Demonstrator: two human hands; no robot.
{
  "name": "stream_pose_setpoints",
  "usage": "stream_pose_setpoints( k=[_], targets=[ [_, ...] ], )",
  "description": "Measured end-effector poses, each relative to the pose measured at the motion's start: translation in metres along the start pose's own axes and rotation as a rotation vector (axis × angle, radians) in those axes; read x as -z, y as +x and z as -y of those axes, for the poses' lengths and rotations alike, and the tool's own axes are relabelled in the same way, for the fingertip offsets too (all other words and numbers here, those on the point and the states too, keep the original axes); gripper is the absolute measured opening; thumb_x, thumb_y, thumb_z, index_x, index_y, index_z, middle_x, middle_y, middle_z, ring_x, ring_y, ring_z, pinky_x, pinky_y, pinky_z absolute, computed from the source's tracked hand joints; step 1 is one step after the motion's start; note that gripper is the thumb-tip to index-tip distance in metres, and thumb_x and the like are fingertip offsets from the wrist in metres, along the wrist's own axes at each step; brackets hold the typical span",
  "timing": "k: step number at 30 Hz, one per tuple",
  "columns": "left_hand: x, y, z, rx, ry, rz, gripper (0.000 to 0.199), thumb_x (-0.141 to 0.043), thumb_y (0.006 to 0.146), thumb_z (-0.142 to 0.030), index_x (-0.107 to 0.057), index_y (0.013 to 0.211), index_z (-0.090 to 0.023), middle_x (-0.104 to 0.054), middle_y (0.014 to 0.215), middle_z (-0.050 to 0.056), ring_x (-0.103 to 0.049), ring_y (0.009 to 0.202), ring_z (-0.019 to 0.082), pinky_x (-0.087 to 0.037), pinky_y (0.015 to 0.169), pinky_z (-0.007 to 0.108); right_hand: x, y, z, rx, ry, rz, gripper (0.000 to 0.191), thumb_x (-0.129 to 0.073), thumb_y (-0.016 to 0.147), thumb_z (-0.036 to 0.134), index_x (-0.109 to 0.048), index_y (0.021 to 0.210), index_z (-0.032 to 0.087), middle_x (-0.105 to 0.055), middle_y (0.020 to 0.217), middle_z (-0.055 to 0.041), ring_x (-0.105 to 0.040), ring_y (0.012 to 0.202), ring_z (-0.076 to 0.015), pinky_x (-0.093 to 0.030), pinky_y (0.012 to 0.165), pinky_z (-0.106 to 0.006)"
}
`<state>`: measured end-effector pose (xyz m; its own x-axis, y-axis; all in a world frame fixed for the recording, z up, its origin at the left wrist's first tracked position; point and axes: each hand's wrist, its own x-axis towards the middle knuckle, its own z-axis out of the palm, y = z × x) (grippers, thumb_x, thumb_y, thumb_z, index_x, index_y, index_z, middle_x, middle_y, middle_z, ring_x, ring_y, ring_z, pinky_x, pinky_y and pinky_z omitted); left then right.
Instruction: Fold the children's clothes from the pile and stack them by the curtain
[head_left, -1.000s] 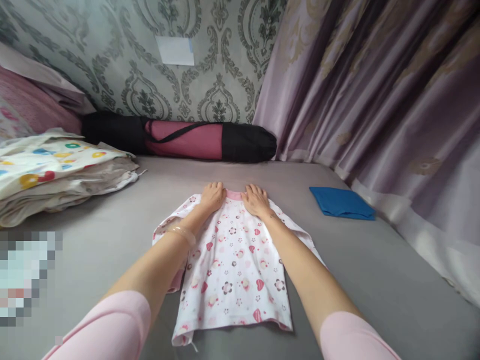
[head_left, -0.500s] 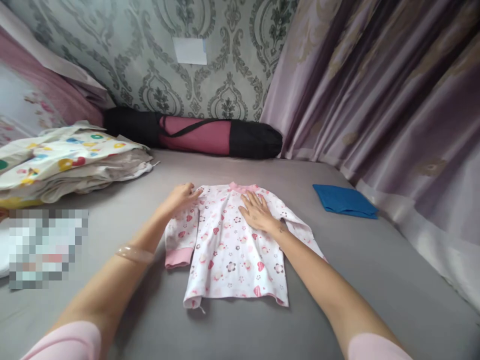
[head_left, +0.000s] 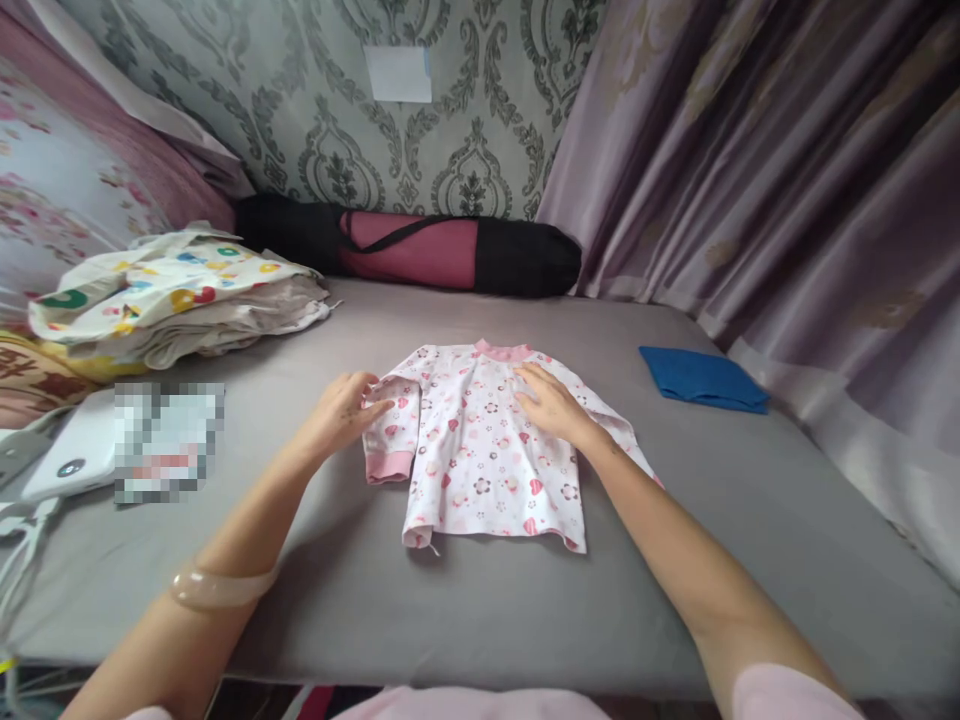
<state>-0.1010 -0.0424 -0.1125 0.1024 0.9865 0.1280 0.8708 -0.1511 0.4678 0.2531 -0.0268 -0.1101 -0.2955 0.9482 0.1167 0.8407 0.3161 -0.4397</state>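
Observation:
A small white shirt (head_left: 487, 450) with pink and brown prints and a pink collar lies spread on the grey sheet, collar away from me. Its left-side sleeve is folded down, the pink cuff pointing toward me. My left hand (head_left: 351, 408) is at the outer edge of that sleeve, thumb and fingers apart, holding nothing. Over the upper right of the shirt front is my right hand (head_left: 549, 402), its fingers spread and holding nothing; whether it touches the cloth is unclear.
Folded patterned cloth (head_left: 195, 300) lies at the left, near a white device (head_left: 79, 450) with cables and a blurred-out item. A black and pink roll bag (head_left: 409, 250) lies along the wall. Blue folded cloth (head_left: 701, 378) sits at the right, beside the curtain (head_left: 675, 150).
My left hand has moved from the shirt's shoulder down to the sleeve's outer edge. My right hand's fingers have lifted or curled slightly. The view has shifted, showing the near bed edge.

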Motion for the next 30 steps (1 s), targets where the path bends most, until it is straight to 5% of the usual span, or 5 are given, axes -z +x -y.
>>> stream_pose_setpoints(
  k=[6,13,21,26,30],
  targets=[
    [0.0,-0.035,-0.002,0.231,0.049,0.193,0.052,-0.054,0.073,-0.071,-0.058,0.082,-0.019,-0.063,0.074,0.006,-0.057,0.067,0.021,-0.041,0.058,0.03,0.032,-0.087,0.0,-0.316,0.186,-0.044,0.026,-0.047,0.089,0.037,-0.068,0.088,0.022,-0.072,0.08,-0.0025,-0.068,0.069,-0.0177,-0.051,0.068,-0.028],
    [0.012,-0.009,-0.003,0.186,0.115,0.431,0.038,-0.056,0.073,-0.056,-0.057,0.067,-0.018,-0.056,0.061,0.001,-0.052,0.061,0.018,-0.034,0.055,0.026,0.028,-0.148,-0.003,-0.521,0.297,0.023,0.028,-0.047,0.088,0.04,-0.062,0.076,0.02,-0.067,0.066,-0.0004,-0.061,0.053,-0.013,-0.042,0.053,-0.023],
    [0.05,-0.001,-0.025,0.191,0.506,-0.426,0.049,-0.046,0.088,-0.04,-0.053,0.125,-0.008,-0.054,0.126,0.024,-0.049,0.116,0.034,-0.04,0.091,0.041,0.029,-0.164,0.024,-0.497,0.014,0.049,0.035,-0.046,0.091,0.045,-0.056,0.065,0.023,-0.064,0.062,-0.0008,-0.056,0.06,-0.0162,-0.032,0.056,-0.027],
    [0.011,-0.033,-0.037,0.108,0.139,0.166,0.043,-0.048,0.083,-0.052,-0.07,0.08,-0.015,-0.064,0.086,0.011,-0.059,0.077,0.022,-0.045,0.075,0.031,0.021,-0.165,0.036,-0.567,-0.027,0.107,0.034,-0.05,0.089,0.051,-0.056,0.069,0.024,-0.066,0.067,-0.0009,-0.058,0.063,-0.0175,-0.03,0.057,-0.027],
    [-0.028,-0.065,-0.057,0.065,-0.009,0.223,0.043,-0.05,0.079,-0.054,-0.068,0.068,-0.018,-0.064,0.078,0.01,-0.059,0.081,0.024,-0.045,0.073,0.032,0.015,-0.165,0.041,-0.563,-0.078,0.11,0.027,-0.051,0.088,0.043,-0.054,0.07,0.024,-0.066,0.068,-0.001,-0.057,0.063,-0.0176,-0.028,0.057,-0.028]
  ],
)
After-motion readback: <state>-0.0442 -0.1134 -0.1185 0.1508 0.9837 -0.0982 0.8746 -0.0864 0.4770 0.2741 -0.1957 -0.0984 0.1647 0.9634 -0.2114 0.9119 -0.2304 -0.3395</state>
